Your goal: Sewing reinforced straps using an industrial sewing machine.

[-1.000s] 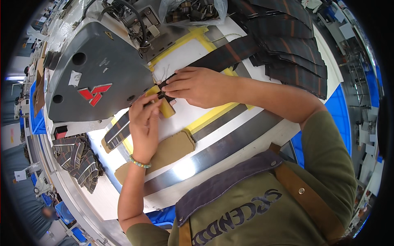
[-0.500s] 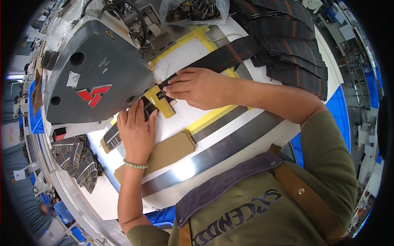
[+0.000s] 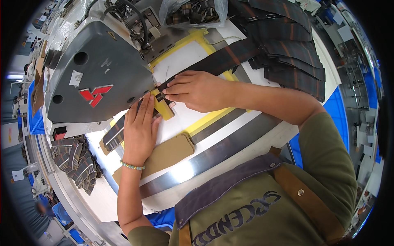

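Note:
A long dark plaid fabric strip (image 3: 217,57) runs from the right pile to the head of a grey sewing machine (image 3: 98,74). My right hand (image 3: 201,91) is closed at the strip's left end, fingers together, beside a yellow T-shaped piece (image 3: 164,110). My left hand (image 3: 140,129) lies flat with its fingers stretched out, the tips at the yellow piece's left side. From beneath it a lighter striped plaid piece (image 3: 114,137) sticks out to the left. The machine's needle area and the cloth under my fingers are mostly hidden.
Stacked dark plaid pieces (image 3: 291,53) lie at the far right. A clear plastic bag of plaid scraps (image 3: 195,14) stands at the back. More plaid pieces (image 3: 76,162) hang together at the left, and a brown cardboard piece (image 3: 170,153) lies in front of my left hand.
My left hand has shifted slightly up, and its fingers now lie straighter and cover part of the yellow piece. My right hand stays nearly in place.

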Tool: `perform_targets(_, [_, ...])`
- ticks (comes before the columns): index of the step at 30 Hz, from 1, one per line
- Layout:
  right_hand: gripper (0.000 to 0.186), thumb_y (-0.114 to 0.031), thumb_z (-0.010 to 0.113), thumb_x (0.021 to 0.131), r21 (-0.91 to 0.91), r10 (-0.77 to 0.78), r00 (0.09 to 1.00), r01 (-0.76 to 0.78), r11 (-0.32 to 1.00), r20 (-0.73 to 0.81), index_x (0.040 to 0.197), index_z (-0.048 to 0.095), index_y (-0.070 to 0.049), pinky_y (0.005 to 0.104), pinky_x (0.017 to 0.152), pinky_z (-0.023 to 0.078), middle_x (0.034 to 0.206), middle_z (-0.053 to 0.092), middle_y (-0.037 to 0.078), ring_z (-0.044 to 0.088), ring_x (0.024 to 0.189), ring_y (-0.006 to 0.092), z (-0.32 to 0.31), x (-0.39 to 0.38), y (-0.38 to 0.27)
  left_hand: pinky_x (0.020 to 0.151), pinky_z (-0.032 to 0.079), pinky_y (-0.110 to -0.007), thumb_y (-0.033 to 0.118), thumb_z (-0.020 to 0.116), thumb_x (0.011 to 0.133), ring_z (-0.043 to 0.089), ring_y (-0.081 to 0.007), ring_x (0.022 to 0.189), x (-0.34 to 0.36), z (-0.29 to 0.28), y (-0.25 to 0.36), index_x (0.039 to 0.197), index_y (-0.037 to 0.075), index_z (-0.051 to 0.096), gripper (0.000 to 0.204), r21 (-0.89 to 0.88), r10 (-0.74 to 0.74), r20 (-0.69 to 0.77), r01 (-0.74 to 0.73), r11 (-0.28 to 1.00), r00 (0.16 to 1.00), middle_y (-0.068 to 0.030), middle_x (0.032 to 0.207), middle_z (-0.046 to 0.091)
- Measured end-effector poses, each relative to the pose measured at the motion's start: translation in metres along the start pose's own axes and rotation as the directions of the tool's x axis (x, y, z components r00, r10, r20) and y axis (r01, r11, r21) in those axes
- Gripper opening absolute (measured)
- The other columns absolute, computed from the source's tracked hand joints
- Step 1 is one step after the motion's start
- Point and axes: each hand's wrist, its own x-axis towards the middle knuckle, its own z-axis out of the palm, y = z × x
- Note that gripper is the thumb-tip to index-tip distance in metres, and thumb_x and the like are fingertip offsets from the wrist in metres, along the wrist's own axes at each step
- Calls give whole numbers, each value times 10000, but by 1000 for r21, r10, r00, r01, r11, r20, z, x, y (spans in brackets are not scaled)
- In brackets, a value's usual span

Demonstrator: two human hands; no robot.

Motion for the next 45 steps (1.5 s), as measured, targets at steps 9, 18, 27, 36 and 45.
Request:
perform_targets(9, [429,-85,711,865,27,22,1000,-21,999,-15,1289,762,-40,421,1158,509,1379,738,73,659,1315,235,-1,1,0,1173,451,-505,197,725,977,538,-413,1393,3,-3,1,1529,-45,546,629,29,23,44,-24,999,999,-193,1558,579])
perform_targets(18, [425,-93,698,885,-21,-16,1000,15,1000,-25,1303,751,-33,408,1131,521,1379,736,75,655,1319,240,0,4,4,1170,441,-508,186,687,1009,558,-400,1373,6,-1,-2,1503,-67,551,571,53,36,32,-38,998,999,-206,1502,612])
perform_targets(27, [395,-101,715,878,-59,-28,999,25,998,-46,1265,768,-45,393,1114,532,1368,735,57,664,1296,235,8,17,25,1045,520,-537,159,629,1046,652,-443,1224,21,0,-17,1455,-24,578,451,22,-66,89,64,998,994,-236,1391,673])
perform_targets(36, [389,-82,717,847,-55,5,976,-17,998,-216,1231,767,-49,437,1115,522,1323,718,74,662,1247,273,0,26,35,775,598,-530,183,605,1079,729,-476,896,23,11,-43,1349,58,689,309,91,17,-74,-10,996,997,-226,1082,771])
perform_targets(45, [356,-111,728,840,-4,-146,961,149,989,-235,1191,785,-113,441,1060,507,1107,682,27,633,1130,257,-4,27,39,733,595,-526,133,605,1059,732,-467,838,22,13,-45,1349,59,689,311,72,-4,-60,8,997,998,-226,1002,772])
